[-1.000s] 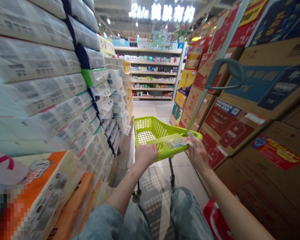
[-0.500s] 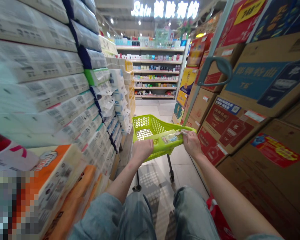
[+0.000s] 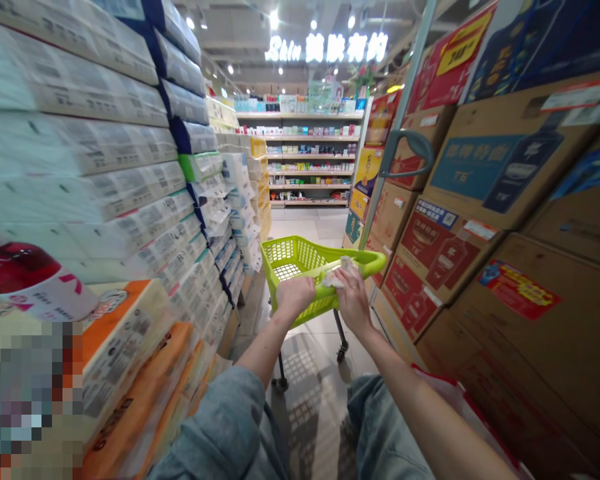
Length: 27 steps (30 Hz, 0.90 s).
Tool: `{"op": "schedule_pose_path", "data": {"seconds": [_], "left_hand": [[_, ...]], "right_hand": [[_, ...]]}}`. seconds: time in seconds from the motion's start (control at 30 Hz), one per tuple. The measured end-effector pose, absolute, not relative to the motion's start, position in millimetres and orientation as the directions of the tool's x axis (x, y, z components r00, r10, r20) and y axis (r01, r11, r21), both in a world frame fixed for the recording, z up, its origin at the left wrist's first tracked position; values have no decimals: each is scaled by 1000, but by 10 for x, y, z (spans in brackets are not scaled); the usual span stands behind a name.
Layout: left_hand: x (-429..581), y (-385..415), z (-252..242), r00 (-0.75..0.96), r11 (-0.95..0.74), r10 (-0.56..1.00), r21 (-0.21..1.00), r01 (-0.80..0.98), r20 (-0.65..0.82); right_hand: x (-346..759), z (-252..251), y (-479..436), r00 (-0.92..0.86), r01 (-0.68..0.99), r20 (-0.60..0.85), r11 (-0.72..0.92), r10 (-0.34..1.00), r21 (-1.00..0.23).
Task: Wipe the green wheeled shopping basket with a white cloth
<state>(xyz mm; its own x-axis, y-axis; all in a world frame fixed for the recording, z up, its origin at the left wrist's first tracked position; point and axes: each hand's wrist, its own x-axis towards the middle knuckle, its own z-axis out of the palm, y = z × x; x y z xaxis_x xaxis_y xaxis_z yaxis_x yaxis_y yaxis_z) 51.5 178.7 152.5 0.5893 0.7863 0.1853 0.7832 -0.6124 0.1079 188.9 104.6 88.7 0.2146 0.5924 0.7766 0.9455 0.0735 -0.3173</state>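
Observation:
A lime-green shopping cart (image 3: 300, 257) on wheels stands in the aisle in front of me. My left hand (image 3: 294, 294) is closed over the cart's near rim. My right hand (image 3: 351, 298) sits beside it on the rim, fingers pinching a crumpled clear plastic wrapper (image 3: 339, 274) against the green edge. The cart's basket looks empty through its mesh. A grey-blue handle loop (image 3: 409, 155) on a slanted pole rises from the cart's right side.
Stacked tissue packs (image 3: 105, 167) wall the left side, with orange packs (image 3: 130, 360) lower down. Cardboard cartons (image 3: 485, 200) are piled high on the right. Shelves of goods (image 3: 305, 153) stand at the aisle's far end. Tiled floor (image 3: 310, 393) lies below.
My right hand has slid left along the rim toward my left hand, and the flat wrapper is now crumpled under its fingers. The cart has rolled a little farther away.

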Motion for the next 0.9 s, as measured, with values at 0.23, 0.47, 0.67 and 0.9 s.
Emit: {"op": "schedule_pose_path", "data": {"seconds": [0.23,0.47,0.67,0.9], "left_hand": [[476,1859,1456,662,-693,719,297,657,211],[339,2115,1183,662,-632,710,632,448,242],[392,2021,1077,586,-573,735,776,266,341],[320,1991,1046,509,-411,804,905,106,306]], "right_hand": [[1718,993,840,59,955,756,185,651,-233],[1954,1135,844,-10,943,745,254,667,-214],[1514,901,899,182,955,803,92,568,-282],[1122,622,863,112,989,833,20,542,-146]]}}
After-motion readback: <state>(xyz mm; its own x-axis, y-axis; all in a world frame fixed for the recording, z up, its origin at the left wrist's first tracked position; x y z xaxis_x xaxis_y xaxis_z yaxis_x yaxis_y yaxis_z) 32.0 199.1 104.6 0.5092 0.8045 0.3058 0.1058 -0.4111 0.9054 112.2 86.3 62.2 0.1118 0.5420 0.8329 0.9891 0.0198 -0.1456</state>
